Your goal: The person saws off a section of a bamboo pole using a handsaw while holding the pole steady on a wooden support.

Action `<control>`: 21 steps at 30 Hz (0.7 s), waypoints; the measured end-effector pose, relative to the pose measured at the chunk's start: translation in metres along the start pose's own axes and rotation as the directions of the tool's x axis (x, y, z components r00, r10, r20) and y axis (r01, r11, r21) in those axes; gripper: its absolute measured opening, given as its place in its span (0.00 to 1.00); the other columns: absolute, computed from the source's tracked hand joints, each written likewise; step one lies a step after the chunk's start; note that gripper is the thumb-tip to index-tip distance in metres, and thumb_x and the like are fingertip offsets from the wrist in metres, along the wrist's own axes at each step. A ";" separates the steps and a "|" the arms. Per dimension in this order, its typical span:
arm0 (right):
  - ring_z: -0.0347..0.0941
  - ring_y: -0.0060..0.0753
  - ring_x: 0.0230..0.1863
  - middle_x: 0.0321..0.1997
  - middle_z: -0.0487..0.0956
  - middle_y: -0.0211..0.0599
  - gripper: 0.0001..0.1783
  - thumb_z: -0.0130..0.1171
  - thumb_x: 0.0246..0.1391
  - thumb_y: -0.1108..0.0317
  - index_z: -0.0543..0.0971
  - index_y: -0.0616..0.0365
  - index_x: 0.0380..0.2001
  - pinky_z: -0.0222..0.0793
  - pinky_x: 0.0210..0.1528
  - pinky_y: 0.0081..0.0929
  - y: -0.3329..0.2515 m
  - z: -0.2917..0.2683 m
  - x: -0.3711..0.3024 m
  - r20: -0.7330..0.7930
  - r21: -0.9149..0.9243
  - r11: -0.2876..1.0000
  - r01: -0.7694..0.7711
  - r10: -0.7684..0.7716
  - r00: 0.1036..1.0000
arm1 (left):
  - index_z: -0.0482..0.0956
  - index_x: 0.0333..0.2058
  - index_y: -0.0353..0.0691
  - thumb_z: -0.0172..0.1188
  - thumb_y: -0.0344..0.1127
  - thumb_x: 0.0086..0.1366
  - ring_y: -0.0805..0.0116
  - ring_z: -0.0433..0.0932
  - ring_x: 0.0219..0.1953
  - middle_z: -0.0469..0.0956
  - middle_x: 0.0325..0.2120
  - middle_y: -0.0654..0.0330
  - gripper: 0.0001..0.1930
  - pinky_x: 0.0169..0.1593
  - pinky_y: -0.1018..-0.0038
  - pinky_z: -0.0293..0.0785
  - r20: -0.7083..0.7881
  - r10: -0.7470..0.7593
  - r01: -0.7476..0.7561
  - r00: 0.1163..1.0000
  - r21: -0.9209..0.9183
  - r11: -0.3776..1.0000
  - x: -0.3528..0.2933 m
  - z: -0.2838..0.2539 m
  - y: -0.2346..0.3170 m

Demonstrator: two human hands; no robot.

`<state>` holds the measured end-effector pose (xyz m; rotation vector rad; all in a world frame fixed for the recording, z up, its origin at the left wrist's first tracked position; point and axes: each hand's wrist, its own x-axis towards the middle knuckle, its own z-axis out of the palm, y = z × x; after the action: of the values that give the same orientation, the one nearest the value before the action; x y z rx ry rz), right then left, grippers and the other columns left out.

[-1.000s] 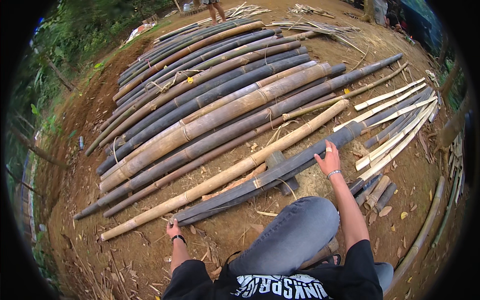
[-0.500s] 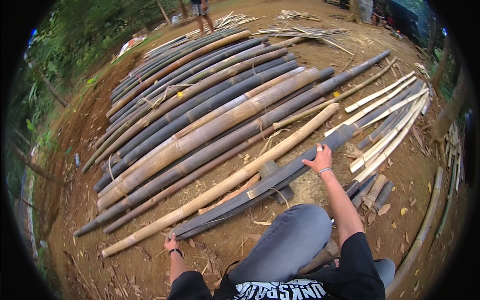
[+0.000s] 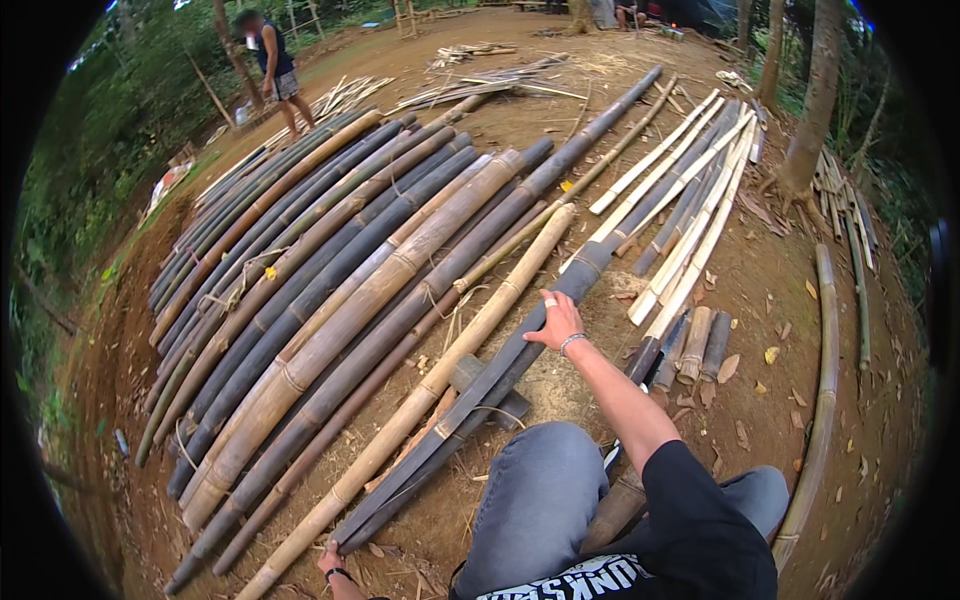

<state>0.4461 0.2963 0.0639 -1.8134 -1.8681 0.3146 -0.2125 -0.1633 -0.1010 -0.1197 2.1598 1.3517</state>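
Note:
A dark bamboo pole [image 3: 478, 398], split lengthwise along part of its length, slants from near left to far right before me. It rests across a short dark block [image 3: 512, 405] on the ground. My left hand [image 3: 330, 560] grips its near end, the fingers partly hidden. Farther up, my right hand [image 3: 562, 322] lies over the pole, thumb on one side and fingers on the other. Just left of it lies a pale bamboo pole [image 3: 440, 375], nearly parallel.
A large row of bamboo poles [image 3: 330, 300] fills the left. Pale split strips [image 3: 690, 230] fan out at far right, with short bamboo pieces [image 3: 705, 345] nearer me. A blade-like tool [image 3: 612, 457] is partly hidden by my right arm. Another person [image 3: 278, 75] stands beyond the poles.
My view has turned to the right and tipped up, so the poles look steeper and more of the other person shows. Both hands stay on the dark pole, in about the same places.

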 end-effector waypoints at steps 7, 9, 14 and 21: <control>0.59 0.55 0.69 0.68 0.64 0.52 0.60 0.82 0.33 0.46 0.63 0.58 0.67 0.59 0.71 0.44 0.000 -0.008 -0.004 0.080 -0.064 0.994 -0.087 0.092 0.992 | 0.81 0.47 0.34 0.71 0.38 0.60 0.56 0.81 0.37 0.83 0.41 0.54 0.20 0.37 0.62 0.75 -0.034 0.056 -0.057 0.998 -0.002 0.998 -0.006 0.006 -0.001; 0.58 0.54 0.71 0.71 0.62 0.52 0.61 0.81 0.33 0.46 0.62 0.58 0.69 0.58 0.72 0.45 -0.010 -0.008 -0.004 0.103 -0.082 0.992 -0.098 0.106 0.989 | 0.80 0.48 0.34 0.70 0.38 0.60 0.57 0.81 0.37 0.83 0.42 0.54 0.20 0.35 0.62 0.75 -0.074 0.044 -0.041 0.996 0.042 0.998 -0.006 0.004 0.001; 0.57 0.55 0.72 0.71 0.61 0.56 0.62 0.80 0.35 0.44 0.61 0.60 0.69 0.58 0.72 0.44 -0.018 -0.013 -0.004 0.170 -0.125 0.984 -0.123 0.143 0.975 | 0.77 0.52 0.30 0.71 0.31 0.57 0.59 0.81 0.36 0.83 0.39 0.52 0.24 0.29 0.65 0.72 -0.069 0.045 -0.045 0.997 0.003 0.999 -0.007 0.003 0.007; 0.59 0.57 0.71 0.69 0.63 0.60 0.62 0.80 0.35 0.43 0.60 0.61 0.69 0.59 0.72 0.43 -0.015 -0.013 0.003 0.195 -0.170 0.982 -0.084 0.117 0.974 | 0.75 0.54 0.26 0.70 0.28 0.59 0.57 0.82 0.38 0.83 0.40 0.48 0.25 0.38 0.61 0.78 -0.083 0.051 -0.046 0.995 0.056 0.997 0.004 0.009 0.008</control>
<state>0.4397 0.2957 0.0831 -2.0577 -1.9928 0.4105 -0.2153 -0.1509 -0.0992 -0.1054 2.2808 1.3361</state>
